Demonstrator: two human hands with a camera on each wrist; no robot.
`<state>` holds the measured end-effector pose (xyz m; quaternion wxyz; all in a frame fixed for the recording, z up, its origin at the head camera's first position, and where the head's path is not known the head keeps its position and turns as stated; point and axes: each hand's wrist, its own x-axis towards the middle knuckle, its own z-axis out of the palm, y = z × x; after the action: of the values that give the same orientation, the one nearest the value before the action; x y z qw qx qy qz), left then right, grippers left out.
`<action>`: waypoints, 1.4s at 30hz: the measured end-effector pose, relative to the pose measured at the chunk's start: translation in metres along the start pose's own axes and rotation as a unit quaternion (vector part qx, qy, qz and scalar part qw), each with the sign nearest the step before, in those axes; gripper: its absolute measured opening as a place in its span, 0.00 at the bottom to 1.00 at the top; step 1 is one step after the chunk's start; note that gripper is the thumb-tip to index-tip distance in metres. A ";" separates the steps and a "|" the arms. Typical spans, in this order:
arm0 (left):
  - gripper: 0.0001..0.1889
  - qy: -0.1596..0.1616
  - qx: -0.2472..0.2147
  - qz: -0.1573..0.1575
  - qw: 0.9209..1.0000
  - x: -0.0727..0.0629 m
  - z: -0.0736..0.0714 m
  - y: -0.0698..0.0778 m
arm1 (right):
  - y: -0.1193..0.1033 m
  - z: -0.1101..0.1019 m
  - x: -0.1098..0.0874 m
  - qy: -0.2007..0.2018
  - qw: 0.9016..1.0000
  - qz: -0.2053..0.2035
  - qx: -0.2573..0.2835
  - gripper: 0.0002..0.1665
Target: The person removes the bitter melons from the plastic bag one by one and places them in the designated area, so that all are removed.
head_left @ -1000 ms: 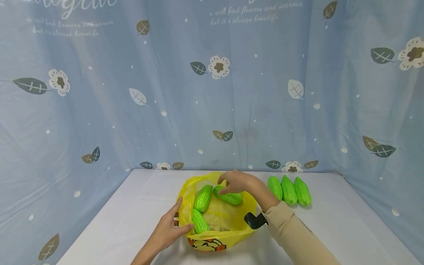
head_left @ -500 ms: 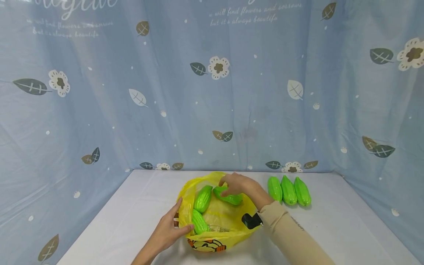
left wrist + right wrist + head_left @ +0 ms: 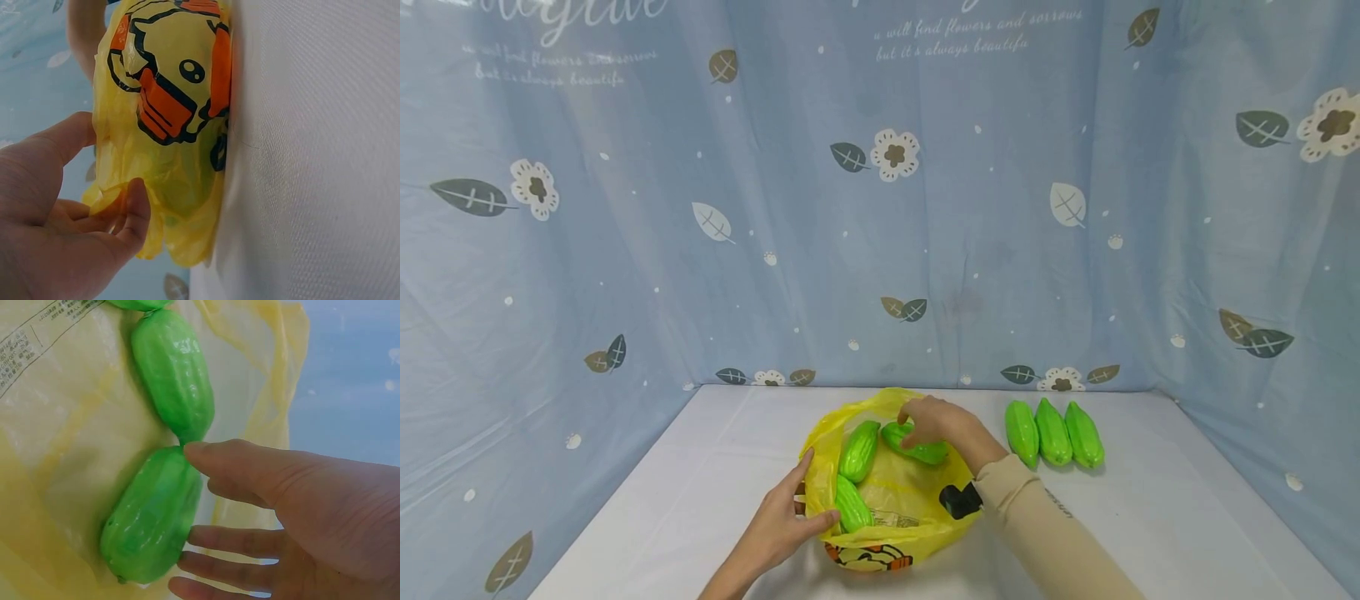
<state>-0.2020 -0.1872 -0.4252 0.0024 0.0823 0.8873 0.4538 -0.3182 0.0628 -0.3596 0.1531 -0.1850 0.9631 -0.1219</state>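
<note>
Left fingers (image 3: 135, 209) pinching yellow bag (image 3: 917, 492), right fingers (image 3: 234, 542) loosely spread (holding nothing), at green gourd (image 3: 149, 519)

We see the right hand (image 3: 312, 512) reaching in from the right, its thumb tip by the spot where a lower green gourd (image 3: 150, 519) meets a middle green gourd (image 3: 174, 372). The fingers lie nearly straight along the lower gourd's right side; whether they press on it we cannot tell. At the top edge we make out part of a third green gourd (image 3: 139, 303). All three lie in a yellow plastic bag (image 3: 50, 494) with small dark print (image 3: 22, 350) at upper left. Beyond it we see pale blue cloth (image 3: 350, 387) with white spots.
</note>
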 end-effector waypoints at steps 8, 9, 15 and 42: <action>0.54 0.001 0.002 0.007 1.000 0.000 0.000 0.000 | -0.002 0.004 0.003 0.006 1.000 0.016 0.013 0.28; 0.54 0.001 0.002 0.007 1.000 0.000 0.000 0.000 | -0.002 0.005 0.003 0.008 1.000 0.015 0.010 0.28; 0.54 0.000 -0.001 0.012 1.000 -0.001 0.000 0.000 | 0.000 0.009 0.005 0.013 1.000 0.012 -0.001 0.29; 0.54 -0.003 -0.006 0.014 1.000 0.000 0.001 -0.001 | -0.001 0.013 0.004 0.018 1.000 0.015 -0.001 0.31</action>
<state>-0.2017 -0.1874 -0.4268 -0.0007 0.0959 0.8834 0.4588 -0.3170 0.0582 -0.3723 0.1375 -0.1689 0.9684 -0.1216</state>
